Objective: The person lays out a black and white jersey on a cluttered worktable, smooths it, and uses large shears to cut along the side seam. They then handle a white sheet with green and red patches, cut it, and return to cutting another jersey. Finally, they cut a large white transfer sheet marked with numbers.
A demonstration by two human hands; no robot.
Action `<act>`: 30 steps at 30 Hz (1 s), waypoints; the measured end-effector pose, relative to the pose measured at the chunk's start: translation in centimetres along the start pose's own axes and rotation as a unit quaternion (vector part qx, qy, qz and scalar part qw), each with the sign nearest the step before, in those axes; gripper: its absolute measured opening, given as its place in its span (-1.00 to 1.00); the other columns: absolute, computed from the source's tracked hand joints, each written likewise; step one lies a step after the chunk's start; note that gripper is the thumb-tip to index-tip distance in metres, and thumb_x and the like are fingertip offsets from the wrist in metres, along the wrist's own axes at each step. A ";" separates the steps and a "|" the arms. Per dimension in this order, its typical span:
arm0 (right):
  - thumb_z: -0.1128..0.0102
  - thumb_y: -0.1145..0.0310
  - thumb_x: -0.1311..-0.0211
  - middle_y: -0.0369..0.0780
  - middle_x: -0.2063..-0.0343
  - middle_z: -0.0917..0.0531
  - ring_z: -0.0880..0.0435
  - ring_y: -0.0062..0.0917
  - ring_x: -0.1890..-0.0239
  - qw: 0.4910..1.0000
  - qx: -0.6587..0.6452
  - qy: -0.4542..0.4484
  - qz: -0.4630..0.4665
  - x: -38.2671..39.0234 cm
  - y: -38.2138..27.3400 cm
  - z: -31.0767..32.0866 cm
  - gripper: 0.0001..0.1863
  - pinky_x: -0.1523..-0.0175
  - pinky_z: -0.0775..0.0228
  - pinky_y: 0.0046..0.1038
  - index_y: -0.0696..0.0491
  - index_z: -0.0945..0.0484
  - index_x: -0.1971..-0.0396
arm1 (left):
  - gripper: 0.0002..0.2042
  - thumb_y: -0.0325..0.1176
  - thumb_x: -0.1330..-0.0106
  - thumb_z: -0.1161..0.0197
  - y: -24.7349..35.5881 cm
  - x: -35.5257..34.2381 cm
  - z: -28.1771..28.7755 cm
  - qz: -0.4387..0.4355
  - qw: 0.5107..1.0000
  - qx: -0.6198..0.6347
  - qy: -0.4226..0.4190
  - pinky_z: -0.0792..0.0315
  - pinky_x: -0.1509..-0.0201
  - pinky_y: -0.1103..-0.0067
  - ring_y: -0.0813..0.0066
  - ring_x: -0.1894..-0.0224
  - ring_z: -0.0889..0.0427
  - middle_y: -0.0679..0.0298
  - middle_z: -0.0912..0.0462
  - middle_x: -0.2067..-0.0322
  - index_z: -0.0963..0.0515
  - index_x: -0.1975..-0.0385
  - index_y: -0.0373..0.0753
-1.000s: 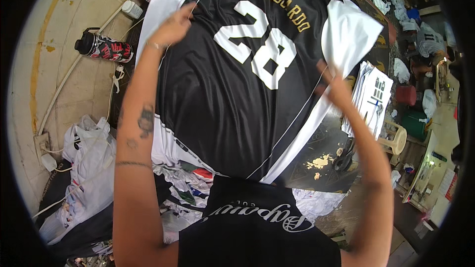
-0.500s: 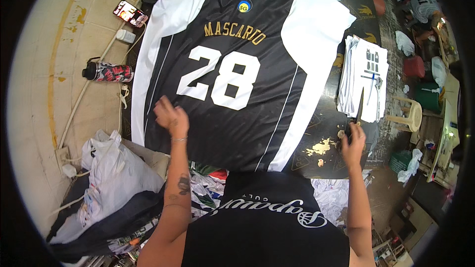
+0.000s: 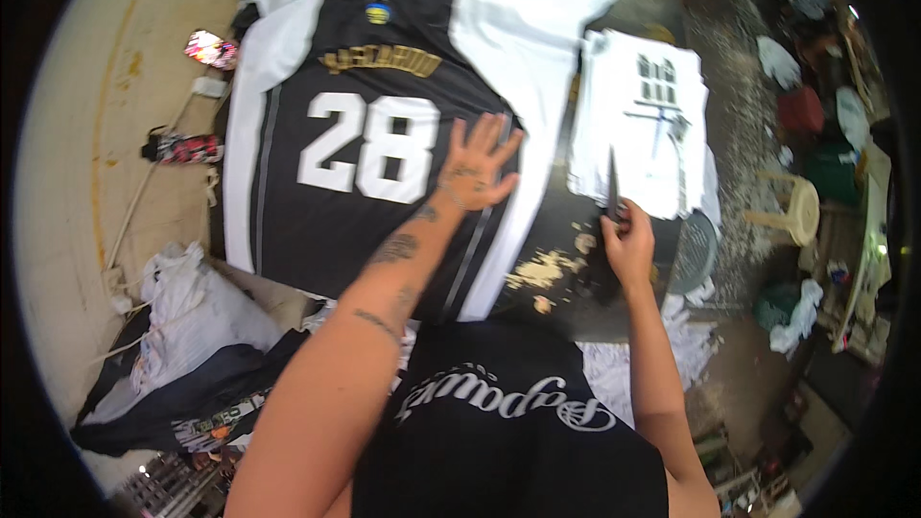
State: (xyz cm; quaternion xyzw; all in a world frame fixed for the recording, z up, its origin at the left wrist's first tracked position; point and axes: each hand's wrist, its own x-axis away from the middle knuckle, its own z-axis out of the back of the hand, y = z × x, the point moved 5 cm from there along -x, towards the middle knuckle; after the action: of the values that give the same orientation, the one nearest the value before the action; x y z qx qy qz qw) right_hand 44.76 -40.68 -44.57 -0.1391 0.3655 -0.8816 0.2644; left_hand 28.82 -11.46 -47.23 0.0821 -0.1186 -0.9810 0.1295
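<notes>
Your left hand (image 3: 477, 165) lies flat and spread on the black-and-white jersey (image 3: 384, 125) at the worktop's (image 3: 576, 297) middle, while your right hand (image 3: 628, 247) grips what looks like a thin dark blade (image 3: 612, 187) beside the white stack (image 3: 641, 129), so a slip could nick the cloth.

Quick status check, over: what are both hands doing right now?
Left hand flat on the black-and-white jersey, fingers spread. Right hand gripping a dark slim tool by the white folded stack. Jersey spread on the dark table.
</notes>
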 end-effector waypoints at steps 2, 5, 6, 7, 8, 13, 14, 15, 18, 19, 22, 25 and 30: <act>-0.51 0.38 -0.26 -0.14 0.23 -0.68 -0.64 -0.45 0.29 0.999 0.037 0.023 0.019 -1.4 0.7 2.0 -0.54 0.14 -0.55 -0.40 0.15 -0.65 -0.13 | -0.17 0.06 -0.30 -0.32 -0.1 -0.2 0.0 0.005 1.000 0.006 -0.014 0.16 -0.59 -0.22 -0.03 -0.65 -0.06 0.00 -0.10 -0.62 -0.24 -0.61 0.04; -0.44 0.42 -0.27 -0.10 0.22 -0.66 -0.65 -0.29 0.24 0.995 0.031 0.091 0.034 -5.1 1.8 5.7 -0.57 0.06 -0.55 -0.27 0.15 -0.62 -0.13 | -0.18 0.05 -0.28 -0.31 0.1 -0.5 0.1 0.011 1.000 -0.013 -0.024 0.14 -0.58 -0.26 0.01 -0.65 -0.07 0.02 -0.14 -0.61 -0.28 -0.59 0.06; -0.44 0.43 -0.27 -0.07 0.18 -0.67 -0.67 -0.27 0.21 0.992 0.038 0.112 0.045 -6.5 2.0 6.6 -0.53 0.05 -0.56 -0.25 0.14 -0.60 -0.18 | -0.16 0.05 -0.27 -0.32 0.2 -0.6 0.0 0.014 0.999 -0.017 -0.031 0.17 -0.59 -0.24 0.02 -0.65 -0.06 0.02 -0.13 -0.61 -0.26 -0.60 0.07; -0.46 0.40 -0.26 -0.05 0.13 -0.68 -0.71 -0.25 0.16 0.993 0.037 0.106 0.035 -7.8 2.2 7.4 -0.49 0.05 -0.57 -0.24 0.15 -0.57 -0.20 | -0.15 0.05 -0.27 -0.31 0.2 -0.6 -0.1 0.018 0.999 -0.023 -0.041 0.21 -0.61 -0.22 0.04 -0.66 -0.04 0.04 -0.10 -0.63 -0.23 -0.62 0.08; -0.49 0.35 -0.26 -0.05 0.12 -0.69 -0.75 -0.23 0.22 0.994 0.046 0.099 0.016 -9.4 2.4 7.5 -0.49 0.11 -0.59 -0.23 0.15 -0.58 -0.17 | -0.16 0.05 -0.28 -0.30 0.3 -0.7 -0.2 0.017 0.999 -0.023 -0.047 0.23 -0.62 -0.21 0.04 -0.67 -0.03 0.05 -0.09 -0.63 -0.22 -0.62 0.08; -0.53 0.10 -0.21 -0.06 0.36 -0.78 -0.78 -0.21 0.40 0.983 0.141 -0.048 -0.107 -14.3 2.7 6.1 -0.61 0.18 -0.61 -0.23 0.13 -0.74 0.17 | -0.20 0.03 -0.33 -0.25 0.1 -0.8 -0.4 0.025 0.998 -0.030 -0.057 0.26 -0.64 -0.18 0.05 -0.67 -0.01 0.09 -0.08 -0.64 -0.22 -0.62 0.10; -0.53 0.06 -0.20 -0.06 0.41 -0.79 -0.78 -0.21 0.43 0.971 0.188 -0.092 -0.118 -14.7 2.8 5.5 -0.61 0.19 -0.62 -0.23 0.12 -0.76 0.26 | -0.20 0.03 -0.34 -0.24 0.0 -0.8 -0.4 0.023 0.998 -0.031 -0.056 0.26 -0.64 -0.18 0.05 -0.67 -0.01 0.09 -0.08 -0.64 -0.22 -0.62 0.10; -0.52 0.03 -0.21 -0.04 0.44 -0.79 -0.79 -0.21 0.42 0.972 0.157 -0.126 -0.122 -14.9 2.8 5.0 -0.60 0.17 -0.62 -0.22 0.12 -0.76 0.33 | -0.21 0.03 -0.35 -0.23 0.0 -0.8 -0.5 0.025 0.997 -0.035 -0.062 0.26 -0.64 -0.18 0.04 -0.67 -0.02 0.09 -0.08 -0.64 -0.23 -0.62 0.10; -0.43 0.17 -0.31 -0.07 0.48 -0.77 -0.78 -0.31 0.44 0.983 0.012 -0.164 -0.088 -15.1 2.4 4.3 -0.68 0.24 -0.64 -0.27 0.17 -0.70 0.35 | -0.23 0.03 -0.36 -0.21 0.0 -0.9 -0.4 0.025 0.997 -0.029 -0.061 0.25 -0.64 -0.17 0.06 -0.67 -0.01 0.10 -0.09 -0.63 -0.24 -0.61 0.09; -0.40 0.26 -0.33 -0.11 0.48 -0.75 -0.77 -0.36 0.45 0.979 -0.126 -0.126 -0.098 -15.2 2.4 4.5 -0.74 0.28 -0.63 -0.32 0.18 -0.67 0.29 | -0.23 0.02 -0.36 -0.21 -0.1 -0.9 -0.4 0.028 0.997 -0.028 -0.066 0.25 -0.64 -0.17 0.06 -0.67 -0.01 0.10 -0.09 -0.63 -0.24 -0.61 0.09; -0.25 0.60 -0.38 -0.27 0.46 -0.64 -0.67 -0.60 0.49 0.895 -0.435 -0.013 -0.093 -15.0 2.9 5.2 -0.80 0.42 -0.56 -0.55 0.19 -0.53 0.05 | -0.23 0.01 -0.34 -0.21 -0.1 -0.9 -0.3 0.032 0.997 -0.021 -0.065 0.25 -0.64 -0.17 0.07 -0.67 -0.01 0.10 -0.09 -0.63 -0.25 -0.60 0.08; -0.28 0.54 -0.39 -0.24 0.40 -0.66 -0.69 -0.56 0.49 0.900 -0.430 0.011 -0.071 -14.7 3.3 4.6 -0.82 0.37 -0.62 -0.48 0.19 -0.57 0.06 | -0.23 0.00 -0.33 -0.21 -0.2 -0.9 -0.4 0.034 0.996 -0.024 -0.074 0.24 -0.64 -0.17 0.07 -0.67 -0.01 0.09 -0.09 -0.63 -0.26 -0.60 0.07; -0.28 0.52 -0.46 -0.21 0.41 -0.71 -0.68 -0.63 0.50 0.951 -0.309 0.014 0.005 -13.8 3.4 1.1 -0.88 0.42 -0.57 -0.59 0.23 -0.61 0.11 | -0.23 0.00 -0.33 -0.21 -0.3 -0.9 -0.5 0.030 0.997 -0.026 -0.066 0.24 -0.64 -0.17 0.07 -0.67 -0.01 0.09 -0.09 -0.63 -0.27 -0.60 0.08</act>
State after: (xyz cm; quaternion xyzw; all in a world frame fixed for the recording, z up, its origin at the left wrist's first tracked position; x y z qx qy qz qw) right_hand 57.84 -35.53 -46.98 -0.1994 0.6241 -0.7265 0.2075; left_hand 29.69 -11.02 -47.64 0.0103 -0.1033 -0.9828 0.1525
